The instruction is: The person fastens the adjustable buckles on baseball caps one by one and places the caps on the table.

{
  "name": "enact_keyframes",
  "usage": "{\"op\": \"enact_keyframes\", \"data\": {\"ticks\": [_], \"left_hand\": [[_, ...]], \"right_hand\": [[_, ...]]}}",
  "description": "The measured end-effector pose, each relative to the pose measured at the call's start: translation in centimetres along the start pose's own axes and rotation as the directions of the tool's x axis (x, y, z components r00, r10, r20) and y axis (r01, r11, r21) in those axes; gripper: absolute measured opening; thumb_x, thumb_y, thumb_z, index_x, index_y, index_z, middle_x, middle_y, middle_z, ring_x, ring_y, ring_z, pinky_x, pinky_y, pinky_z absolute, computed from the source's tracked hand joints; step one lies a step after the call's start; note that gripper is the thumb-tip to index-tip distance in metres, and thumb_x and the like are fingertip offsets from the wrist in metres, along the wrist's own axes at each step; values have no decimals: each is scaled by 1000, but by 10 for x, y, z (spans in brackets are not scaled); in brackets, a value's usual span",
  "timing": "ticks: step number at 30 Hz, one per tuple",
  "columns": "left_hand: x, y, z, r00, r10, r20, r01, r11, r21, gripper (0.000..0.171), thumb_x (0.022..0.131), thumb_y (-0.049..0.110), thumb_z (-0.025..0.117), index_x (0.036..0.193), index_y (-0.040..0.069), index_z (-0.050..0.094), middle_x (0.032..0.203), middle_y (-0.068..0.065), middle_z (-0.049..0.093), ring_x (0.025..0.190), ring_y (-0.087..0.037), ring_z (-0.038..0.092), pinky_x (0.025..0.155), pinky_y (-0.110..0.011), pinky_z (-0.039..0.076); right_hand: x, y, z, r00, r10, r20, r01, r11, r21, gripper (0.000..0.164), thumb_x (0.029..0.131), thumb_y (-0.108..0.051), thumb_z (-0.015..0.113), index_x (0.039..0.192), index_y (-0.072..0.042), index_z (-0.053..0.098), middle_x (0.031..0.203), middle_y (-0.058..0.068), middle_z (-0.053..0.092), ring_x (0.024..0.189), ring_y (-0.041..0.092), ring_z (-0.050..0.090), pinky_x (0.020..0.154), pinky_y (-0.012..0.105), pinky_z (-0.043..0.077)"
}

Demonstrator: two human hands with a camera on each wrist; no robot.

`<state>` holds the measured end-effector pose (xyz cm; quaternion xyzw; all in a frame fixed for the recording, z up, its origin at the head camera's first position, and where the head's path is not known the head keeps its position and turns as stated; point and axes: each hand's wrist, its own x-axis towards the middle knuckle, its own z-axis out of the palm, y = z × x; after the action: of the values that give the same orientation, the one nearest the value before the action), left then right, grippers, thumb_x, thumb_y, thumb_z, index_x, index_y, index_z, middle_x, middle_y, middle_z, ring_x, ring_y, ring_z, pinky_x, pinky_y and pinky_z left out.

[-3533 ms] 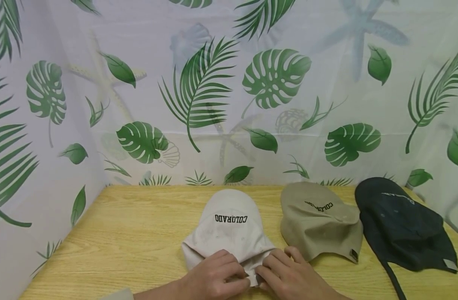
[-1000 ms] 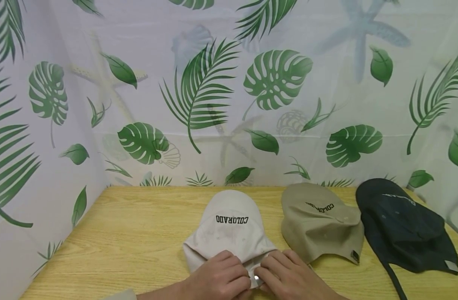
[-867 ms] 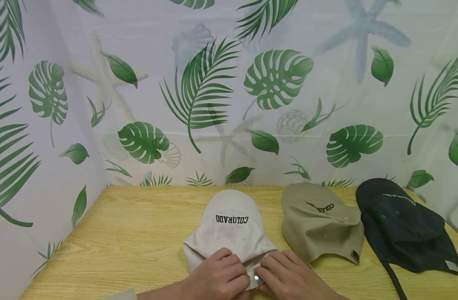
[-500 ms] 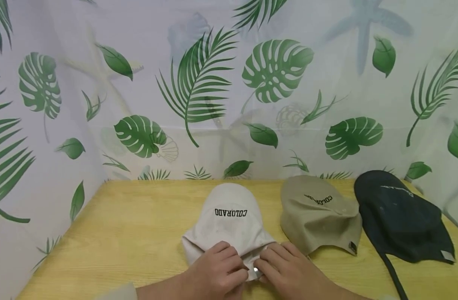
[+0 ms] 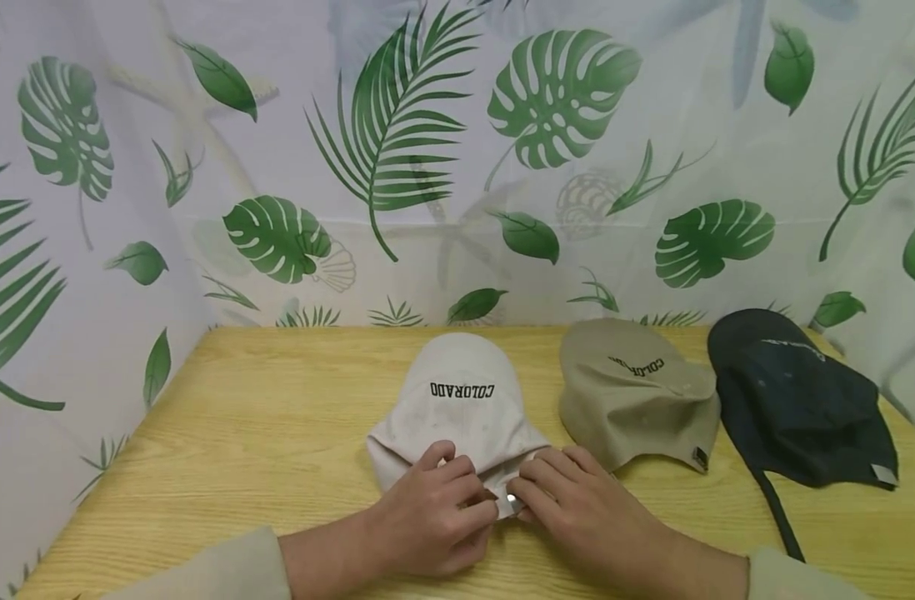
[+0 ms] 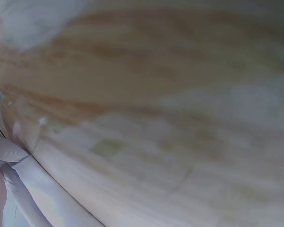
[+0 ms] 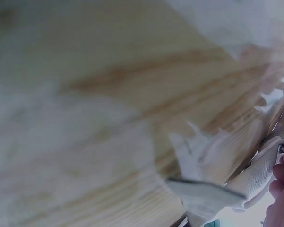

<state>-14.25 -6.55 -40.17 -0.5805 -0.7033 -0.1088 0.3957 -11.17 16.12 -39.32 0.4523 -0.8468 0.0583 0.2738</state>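
A white baseball cap [image 5: 457,417] lettered COLORADO lies on the table, brim away from me, its back opening toward me. My left hand [image 5: 431,521] holds the left part of the cap's back strap with curled fingers, the index finger raised and bent. My right hand [image 5: 585,508] pinches the strap's other side, beside a small shiny metal buckle [image 5: 512,500]. In the left wrist view, pale cap fabric [image 6: 47,189] shows at the lower left. In the right wrist view, fingertips [image 7: 279,175] sit against the cloth at the right edge. My thumbs are mostly hidden.
A khaki cap [image 5: 637,400] lies to the right of the white one. Beyond it is a dark navy cap [image 5: 802,400], its strap [image 5: 780,517] trailing toward me. A leaf-print cloth [image 5: 397,275] encloses the back and sides of the wooden table [image 5: 262,433].
The head view has tilted down, so everything sits higher in it and the sleeves show more. My left index finger has lifted off the cap. The caps keep their places.
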Motion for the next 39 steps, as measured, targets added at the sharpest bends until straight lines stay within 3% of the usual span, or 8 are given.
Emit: {"op": "enact_keyframes", "data": {"ticks": [10,39], "left_hand": [[-2,-2,2,996,37,-75,-41,998,-49,10,77,16,51,69,17,57,75,6,59,69,-10,54,74,-32,39],[3,-6,0,993,72,-98,-78,995,-55,10,78,14,54,71,18,60,76,8,60,70,-8,55,74,-29,41]], "right_hand": [[-3,0,4,1000,15,-20,-15,1000,4,30,100,-30,36,101,-14,62,96,-6,56,96,14,53,80,32,38],[1,0,1,1000,4,-15,-4,1000,7,32,100,-32,35,101,-15,62,95,-6,54,93,14,51,77,31,38]]}}
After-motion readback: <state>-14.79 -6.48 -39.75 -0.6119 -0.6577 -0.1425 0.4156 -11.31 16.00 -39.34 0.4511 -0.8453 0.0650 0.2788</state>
